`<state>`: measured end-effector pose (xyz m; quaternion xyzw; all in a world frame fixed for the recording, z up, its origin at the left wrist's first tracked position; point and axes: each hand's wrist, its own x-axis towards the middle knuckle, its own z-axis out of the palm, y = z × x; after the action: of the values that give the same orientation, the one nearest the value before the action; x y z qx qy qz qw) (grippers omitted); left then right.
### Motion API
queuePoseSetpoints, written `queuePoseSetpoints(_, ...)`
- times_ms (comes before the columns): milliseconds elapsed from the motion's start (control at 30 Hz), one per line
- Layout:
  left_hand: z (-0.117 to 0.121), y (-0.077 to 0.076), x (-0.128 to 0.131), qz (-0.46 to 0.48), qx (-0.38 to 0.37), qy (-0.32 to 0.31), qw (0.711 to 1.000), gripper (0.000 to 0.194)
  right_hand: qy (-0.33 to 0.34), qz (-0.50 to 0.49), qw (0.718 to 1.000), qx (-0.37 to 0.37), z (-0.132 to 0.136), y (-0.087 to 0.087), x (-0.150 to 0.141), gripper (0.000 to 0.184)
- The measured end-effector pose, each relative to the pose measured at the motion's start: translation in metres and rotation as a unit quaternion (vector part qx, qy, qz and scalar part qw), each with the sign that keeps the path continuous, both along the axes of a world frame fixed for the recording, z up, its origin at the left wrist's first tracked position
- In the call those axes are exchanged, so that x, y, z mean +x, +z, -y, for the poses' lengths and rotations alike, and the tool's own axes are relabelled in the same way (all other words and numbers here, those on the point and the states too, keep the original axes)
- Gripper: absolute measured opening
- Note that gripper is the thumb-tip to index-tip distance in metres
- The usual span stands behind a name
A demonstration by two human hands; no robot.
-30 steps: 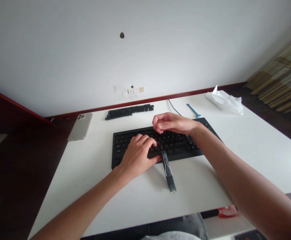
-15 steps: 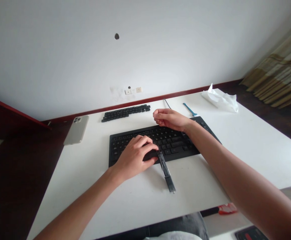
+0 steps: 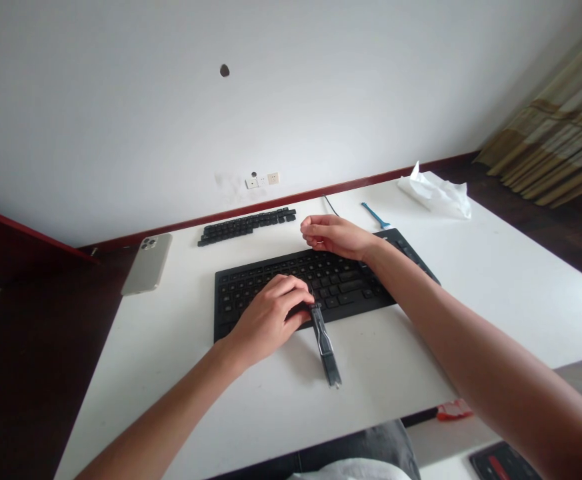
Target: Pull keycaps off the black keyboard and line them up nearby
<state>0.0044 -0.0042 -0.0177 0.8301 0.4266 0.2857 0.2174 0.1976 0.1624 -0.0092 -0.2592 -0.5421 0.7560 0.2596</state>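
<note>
A black keyboard (image 3: 355,288) lies on the white table under both hands. My left hand (image 3: 275,307) rests at its front middle, fingers curled, closed on the upper end of a slim dark keycap puller (image 3: 327,347) with thin metal wire along it. The puller's other end points toward me, past the keyboard's front edge. Above the keyboard's rear edge hovers my right hand (image 3: 335,237), with fingers curled in and closed; what is in them, if anything, is hidden. Behind the keyboard several loose black keycaps (image 3: 243,225) are set out in rows.
On the left lies a phone (image 3: 148,265), camera side up. A blue brush (image 3: 375,215) and a crumpled white plastic bag (image 3: 435,193) are at the back right, with a dark cable (image 3: 331,205) near the brush. The white table (image 3: 171,380) ends close to my lap.
The whole view has shifted slightly. My left hand still grips the puller, whose near end has swung a little to the left. My right hand stays almost in place.
</note>
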Motion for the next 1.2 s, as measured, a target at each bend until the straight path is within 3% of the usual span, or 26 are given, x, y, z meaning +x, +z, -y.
queuePoseSetpoints(233, 0.0008, 0.0045, -0.0001, -0.024, 0.04, -0.009, 0.999, 0.039, 0.005, 0.002, 1.0, 0.01, 0.0004, 0.0015, -0.0004, 0.027)
queuePoseSetpoints(400, 0.0007, 0.0069, 0.0005, -0.06, 0.133, -0.036, 0.989, 0.028, 0.011, 0.002, 1.0, 0.021, 0.0005, 0.0011, 0.0001, 0.028)
queuePoseSetpoints(600, 0.0005, 0.004, 0.0003, -0.052, 0.18, -0.031, 0.982, 0.025, 0.013, 0.007, 1.0, 0.027, 0.0006, 0.001, 0.0003, 0.029)
queuePoseSetpoints(1200, -0.0001, -0.0006, 0.0004, -0.019, 0.14, -0.002, 0.99, 0.027, -0.008, 0.03, 0.999, 0.033, 0.0053, 0.0061, -0.0023, 0.033)
